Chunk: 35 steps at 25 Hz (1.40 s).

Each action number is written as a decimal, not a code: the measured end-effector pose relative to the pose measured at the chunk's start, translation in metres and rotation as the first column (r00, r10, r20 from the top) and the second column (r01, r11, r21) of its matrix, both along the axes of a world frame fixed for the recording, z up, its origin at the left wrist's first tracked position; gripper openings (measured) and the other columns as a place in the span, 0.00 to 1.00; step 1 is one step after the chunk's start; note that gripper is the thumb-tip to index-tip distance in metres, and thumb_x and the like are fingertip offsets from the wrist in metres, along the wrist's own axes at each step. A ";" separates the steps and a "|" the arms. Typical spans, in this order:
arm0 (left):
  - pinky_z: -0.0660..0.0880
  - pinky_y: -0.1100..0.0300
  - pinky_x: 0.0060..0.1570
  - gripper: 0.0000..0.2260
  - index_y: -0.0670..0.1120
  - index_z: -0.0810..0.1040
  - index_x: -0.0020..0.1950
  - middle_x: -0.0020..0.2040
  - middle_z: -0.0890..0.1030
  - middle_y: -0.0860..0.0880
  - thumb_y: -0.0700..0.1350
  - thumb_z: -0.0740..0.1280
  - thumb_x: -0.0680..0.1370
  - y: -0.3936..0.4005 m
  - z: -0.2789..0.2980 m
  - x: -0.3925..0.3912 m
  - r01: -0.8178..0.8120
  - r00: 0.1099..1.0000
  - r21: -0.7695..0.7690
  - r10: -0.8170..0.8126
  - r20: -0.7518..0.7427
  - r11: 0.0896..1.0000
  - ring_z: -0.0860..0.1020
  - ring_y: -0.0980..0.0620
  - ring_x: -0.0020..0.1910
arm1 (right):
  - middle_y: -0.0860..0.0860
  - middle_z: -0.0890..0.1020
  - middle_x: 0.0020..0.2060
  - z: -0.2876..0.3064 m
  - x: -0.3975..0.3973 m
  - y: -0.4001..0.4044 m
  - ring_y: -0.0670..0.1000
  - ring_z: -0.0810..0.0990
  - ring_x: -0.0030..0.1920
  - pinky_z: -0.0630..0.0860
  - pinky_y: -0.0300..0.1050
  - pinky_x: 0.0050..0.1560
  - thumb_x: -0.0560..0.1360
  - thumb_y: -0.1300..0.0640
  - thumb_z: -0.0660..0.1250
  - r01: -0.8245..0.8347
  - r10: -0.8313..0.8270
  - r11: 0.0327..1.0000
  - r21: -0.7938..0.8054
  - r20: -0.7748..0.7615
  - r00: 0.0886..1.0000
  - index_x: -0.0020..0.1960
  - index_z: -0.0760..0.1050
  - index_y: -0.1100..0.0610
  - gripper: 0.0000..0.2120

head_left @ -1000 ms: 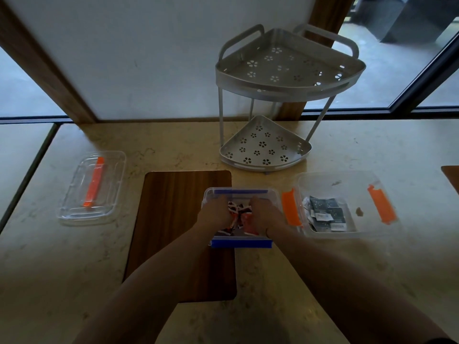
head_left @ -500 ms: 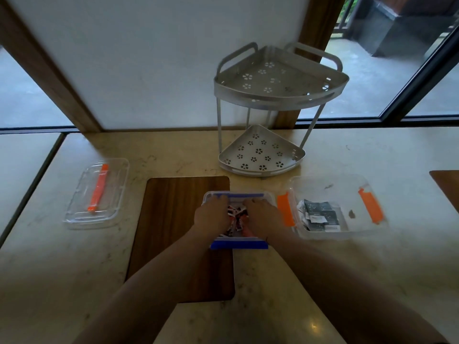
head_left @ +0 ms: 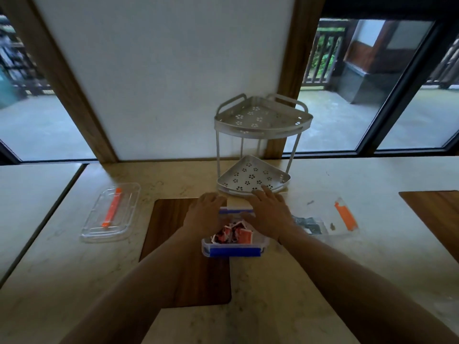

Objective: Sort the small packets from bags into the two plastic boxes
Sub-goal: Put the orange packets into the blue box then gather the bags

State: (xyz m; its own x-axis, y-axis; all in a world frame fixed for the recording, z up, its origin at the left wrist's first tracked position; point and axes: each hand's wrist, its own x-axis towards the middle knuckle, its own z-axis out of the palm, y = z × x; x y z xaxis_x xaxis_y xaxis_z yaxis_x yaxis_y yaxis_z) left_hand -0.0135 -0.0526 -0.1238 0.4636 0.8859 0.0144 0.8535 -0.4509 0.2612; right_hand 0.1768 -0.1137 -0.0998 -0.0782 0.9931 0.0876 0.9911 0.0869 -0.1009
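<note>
The counter (head_left: 273, 319) carries a wooden board (head_left: 171, 244) at near centre. The blue box (head_left: 234, 252), a clear box with blue clips, stands half on the right edge of the board and half on bare counter. Its near clip faces the person. Red packets (head_left: 232, 235) lie in a loose heap inside it.

The left hand (head_left: 205, 214) lies over the far left corner of the blue box with its fingers curled downward. Whether it grips the rim cannot be told. The right hand (head_left: 269, 214) lies flat, fingers spread, over the far right part of the box. It grasps nothing visible. A lid may lie under both hands, but the view does not settle this.

Right of the blue box stands the orange box (head_left: 345, 217), a clear box with orange clips. Dark packets (head_left: 309, 224) lie at its left end, partly hidden by the right wrist. A clear lid (head_left: 111, 212) with an orange strip lies well apart at the left.

A two-tier rack (head_left: 255, 175) stands just beyond the hands.

Handling, as a judgement: the packets appear light, thin and flexible, with slick wrappers. Pinch one by an edge or corner. The boxes appear stiff, light and smooth-walled. Hold one by both short ends, at the clips, and keep it level so the heap does not slide.
</note>
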 end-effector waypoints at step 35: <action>0.42 0.39 0.74 0.40 0.63 0.48 0.77 0.80 0.47 0.52 0.78 0.43 0.67 -0.168 0.076 0.279 0.478 0.877 0.099 -0.481 0.008 0.873 0.44 0.48 0.78 | 0.50 0.49 0.79 0.043 0.283 -0.283 0.59 0.43 0.77 0.44 0.68 0.72 0.70 0.25 0.37 0.647 -0.645 0.762 0.004 0.076 0.760 0.76 0.48 0.39 0.38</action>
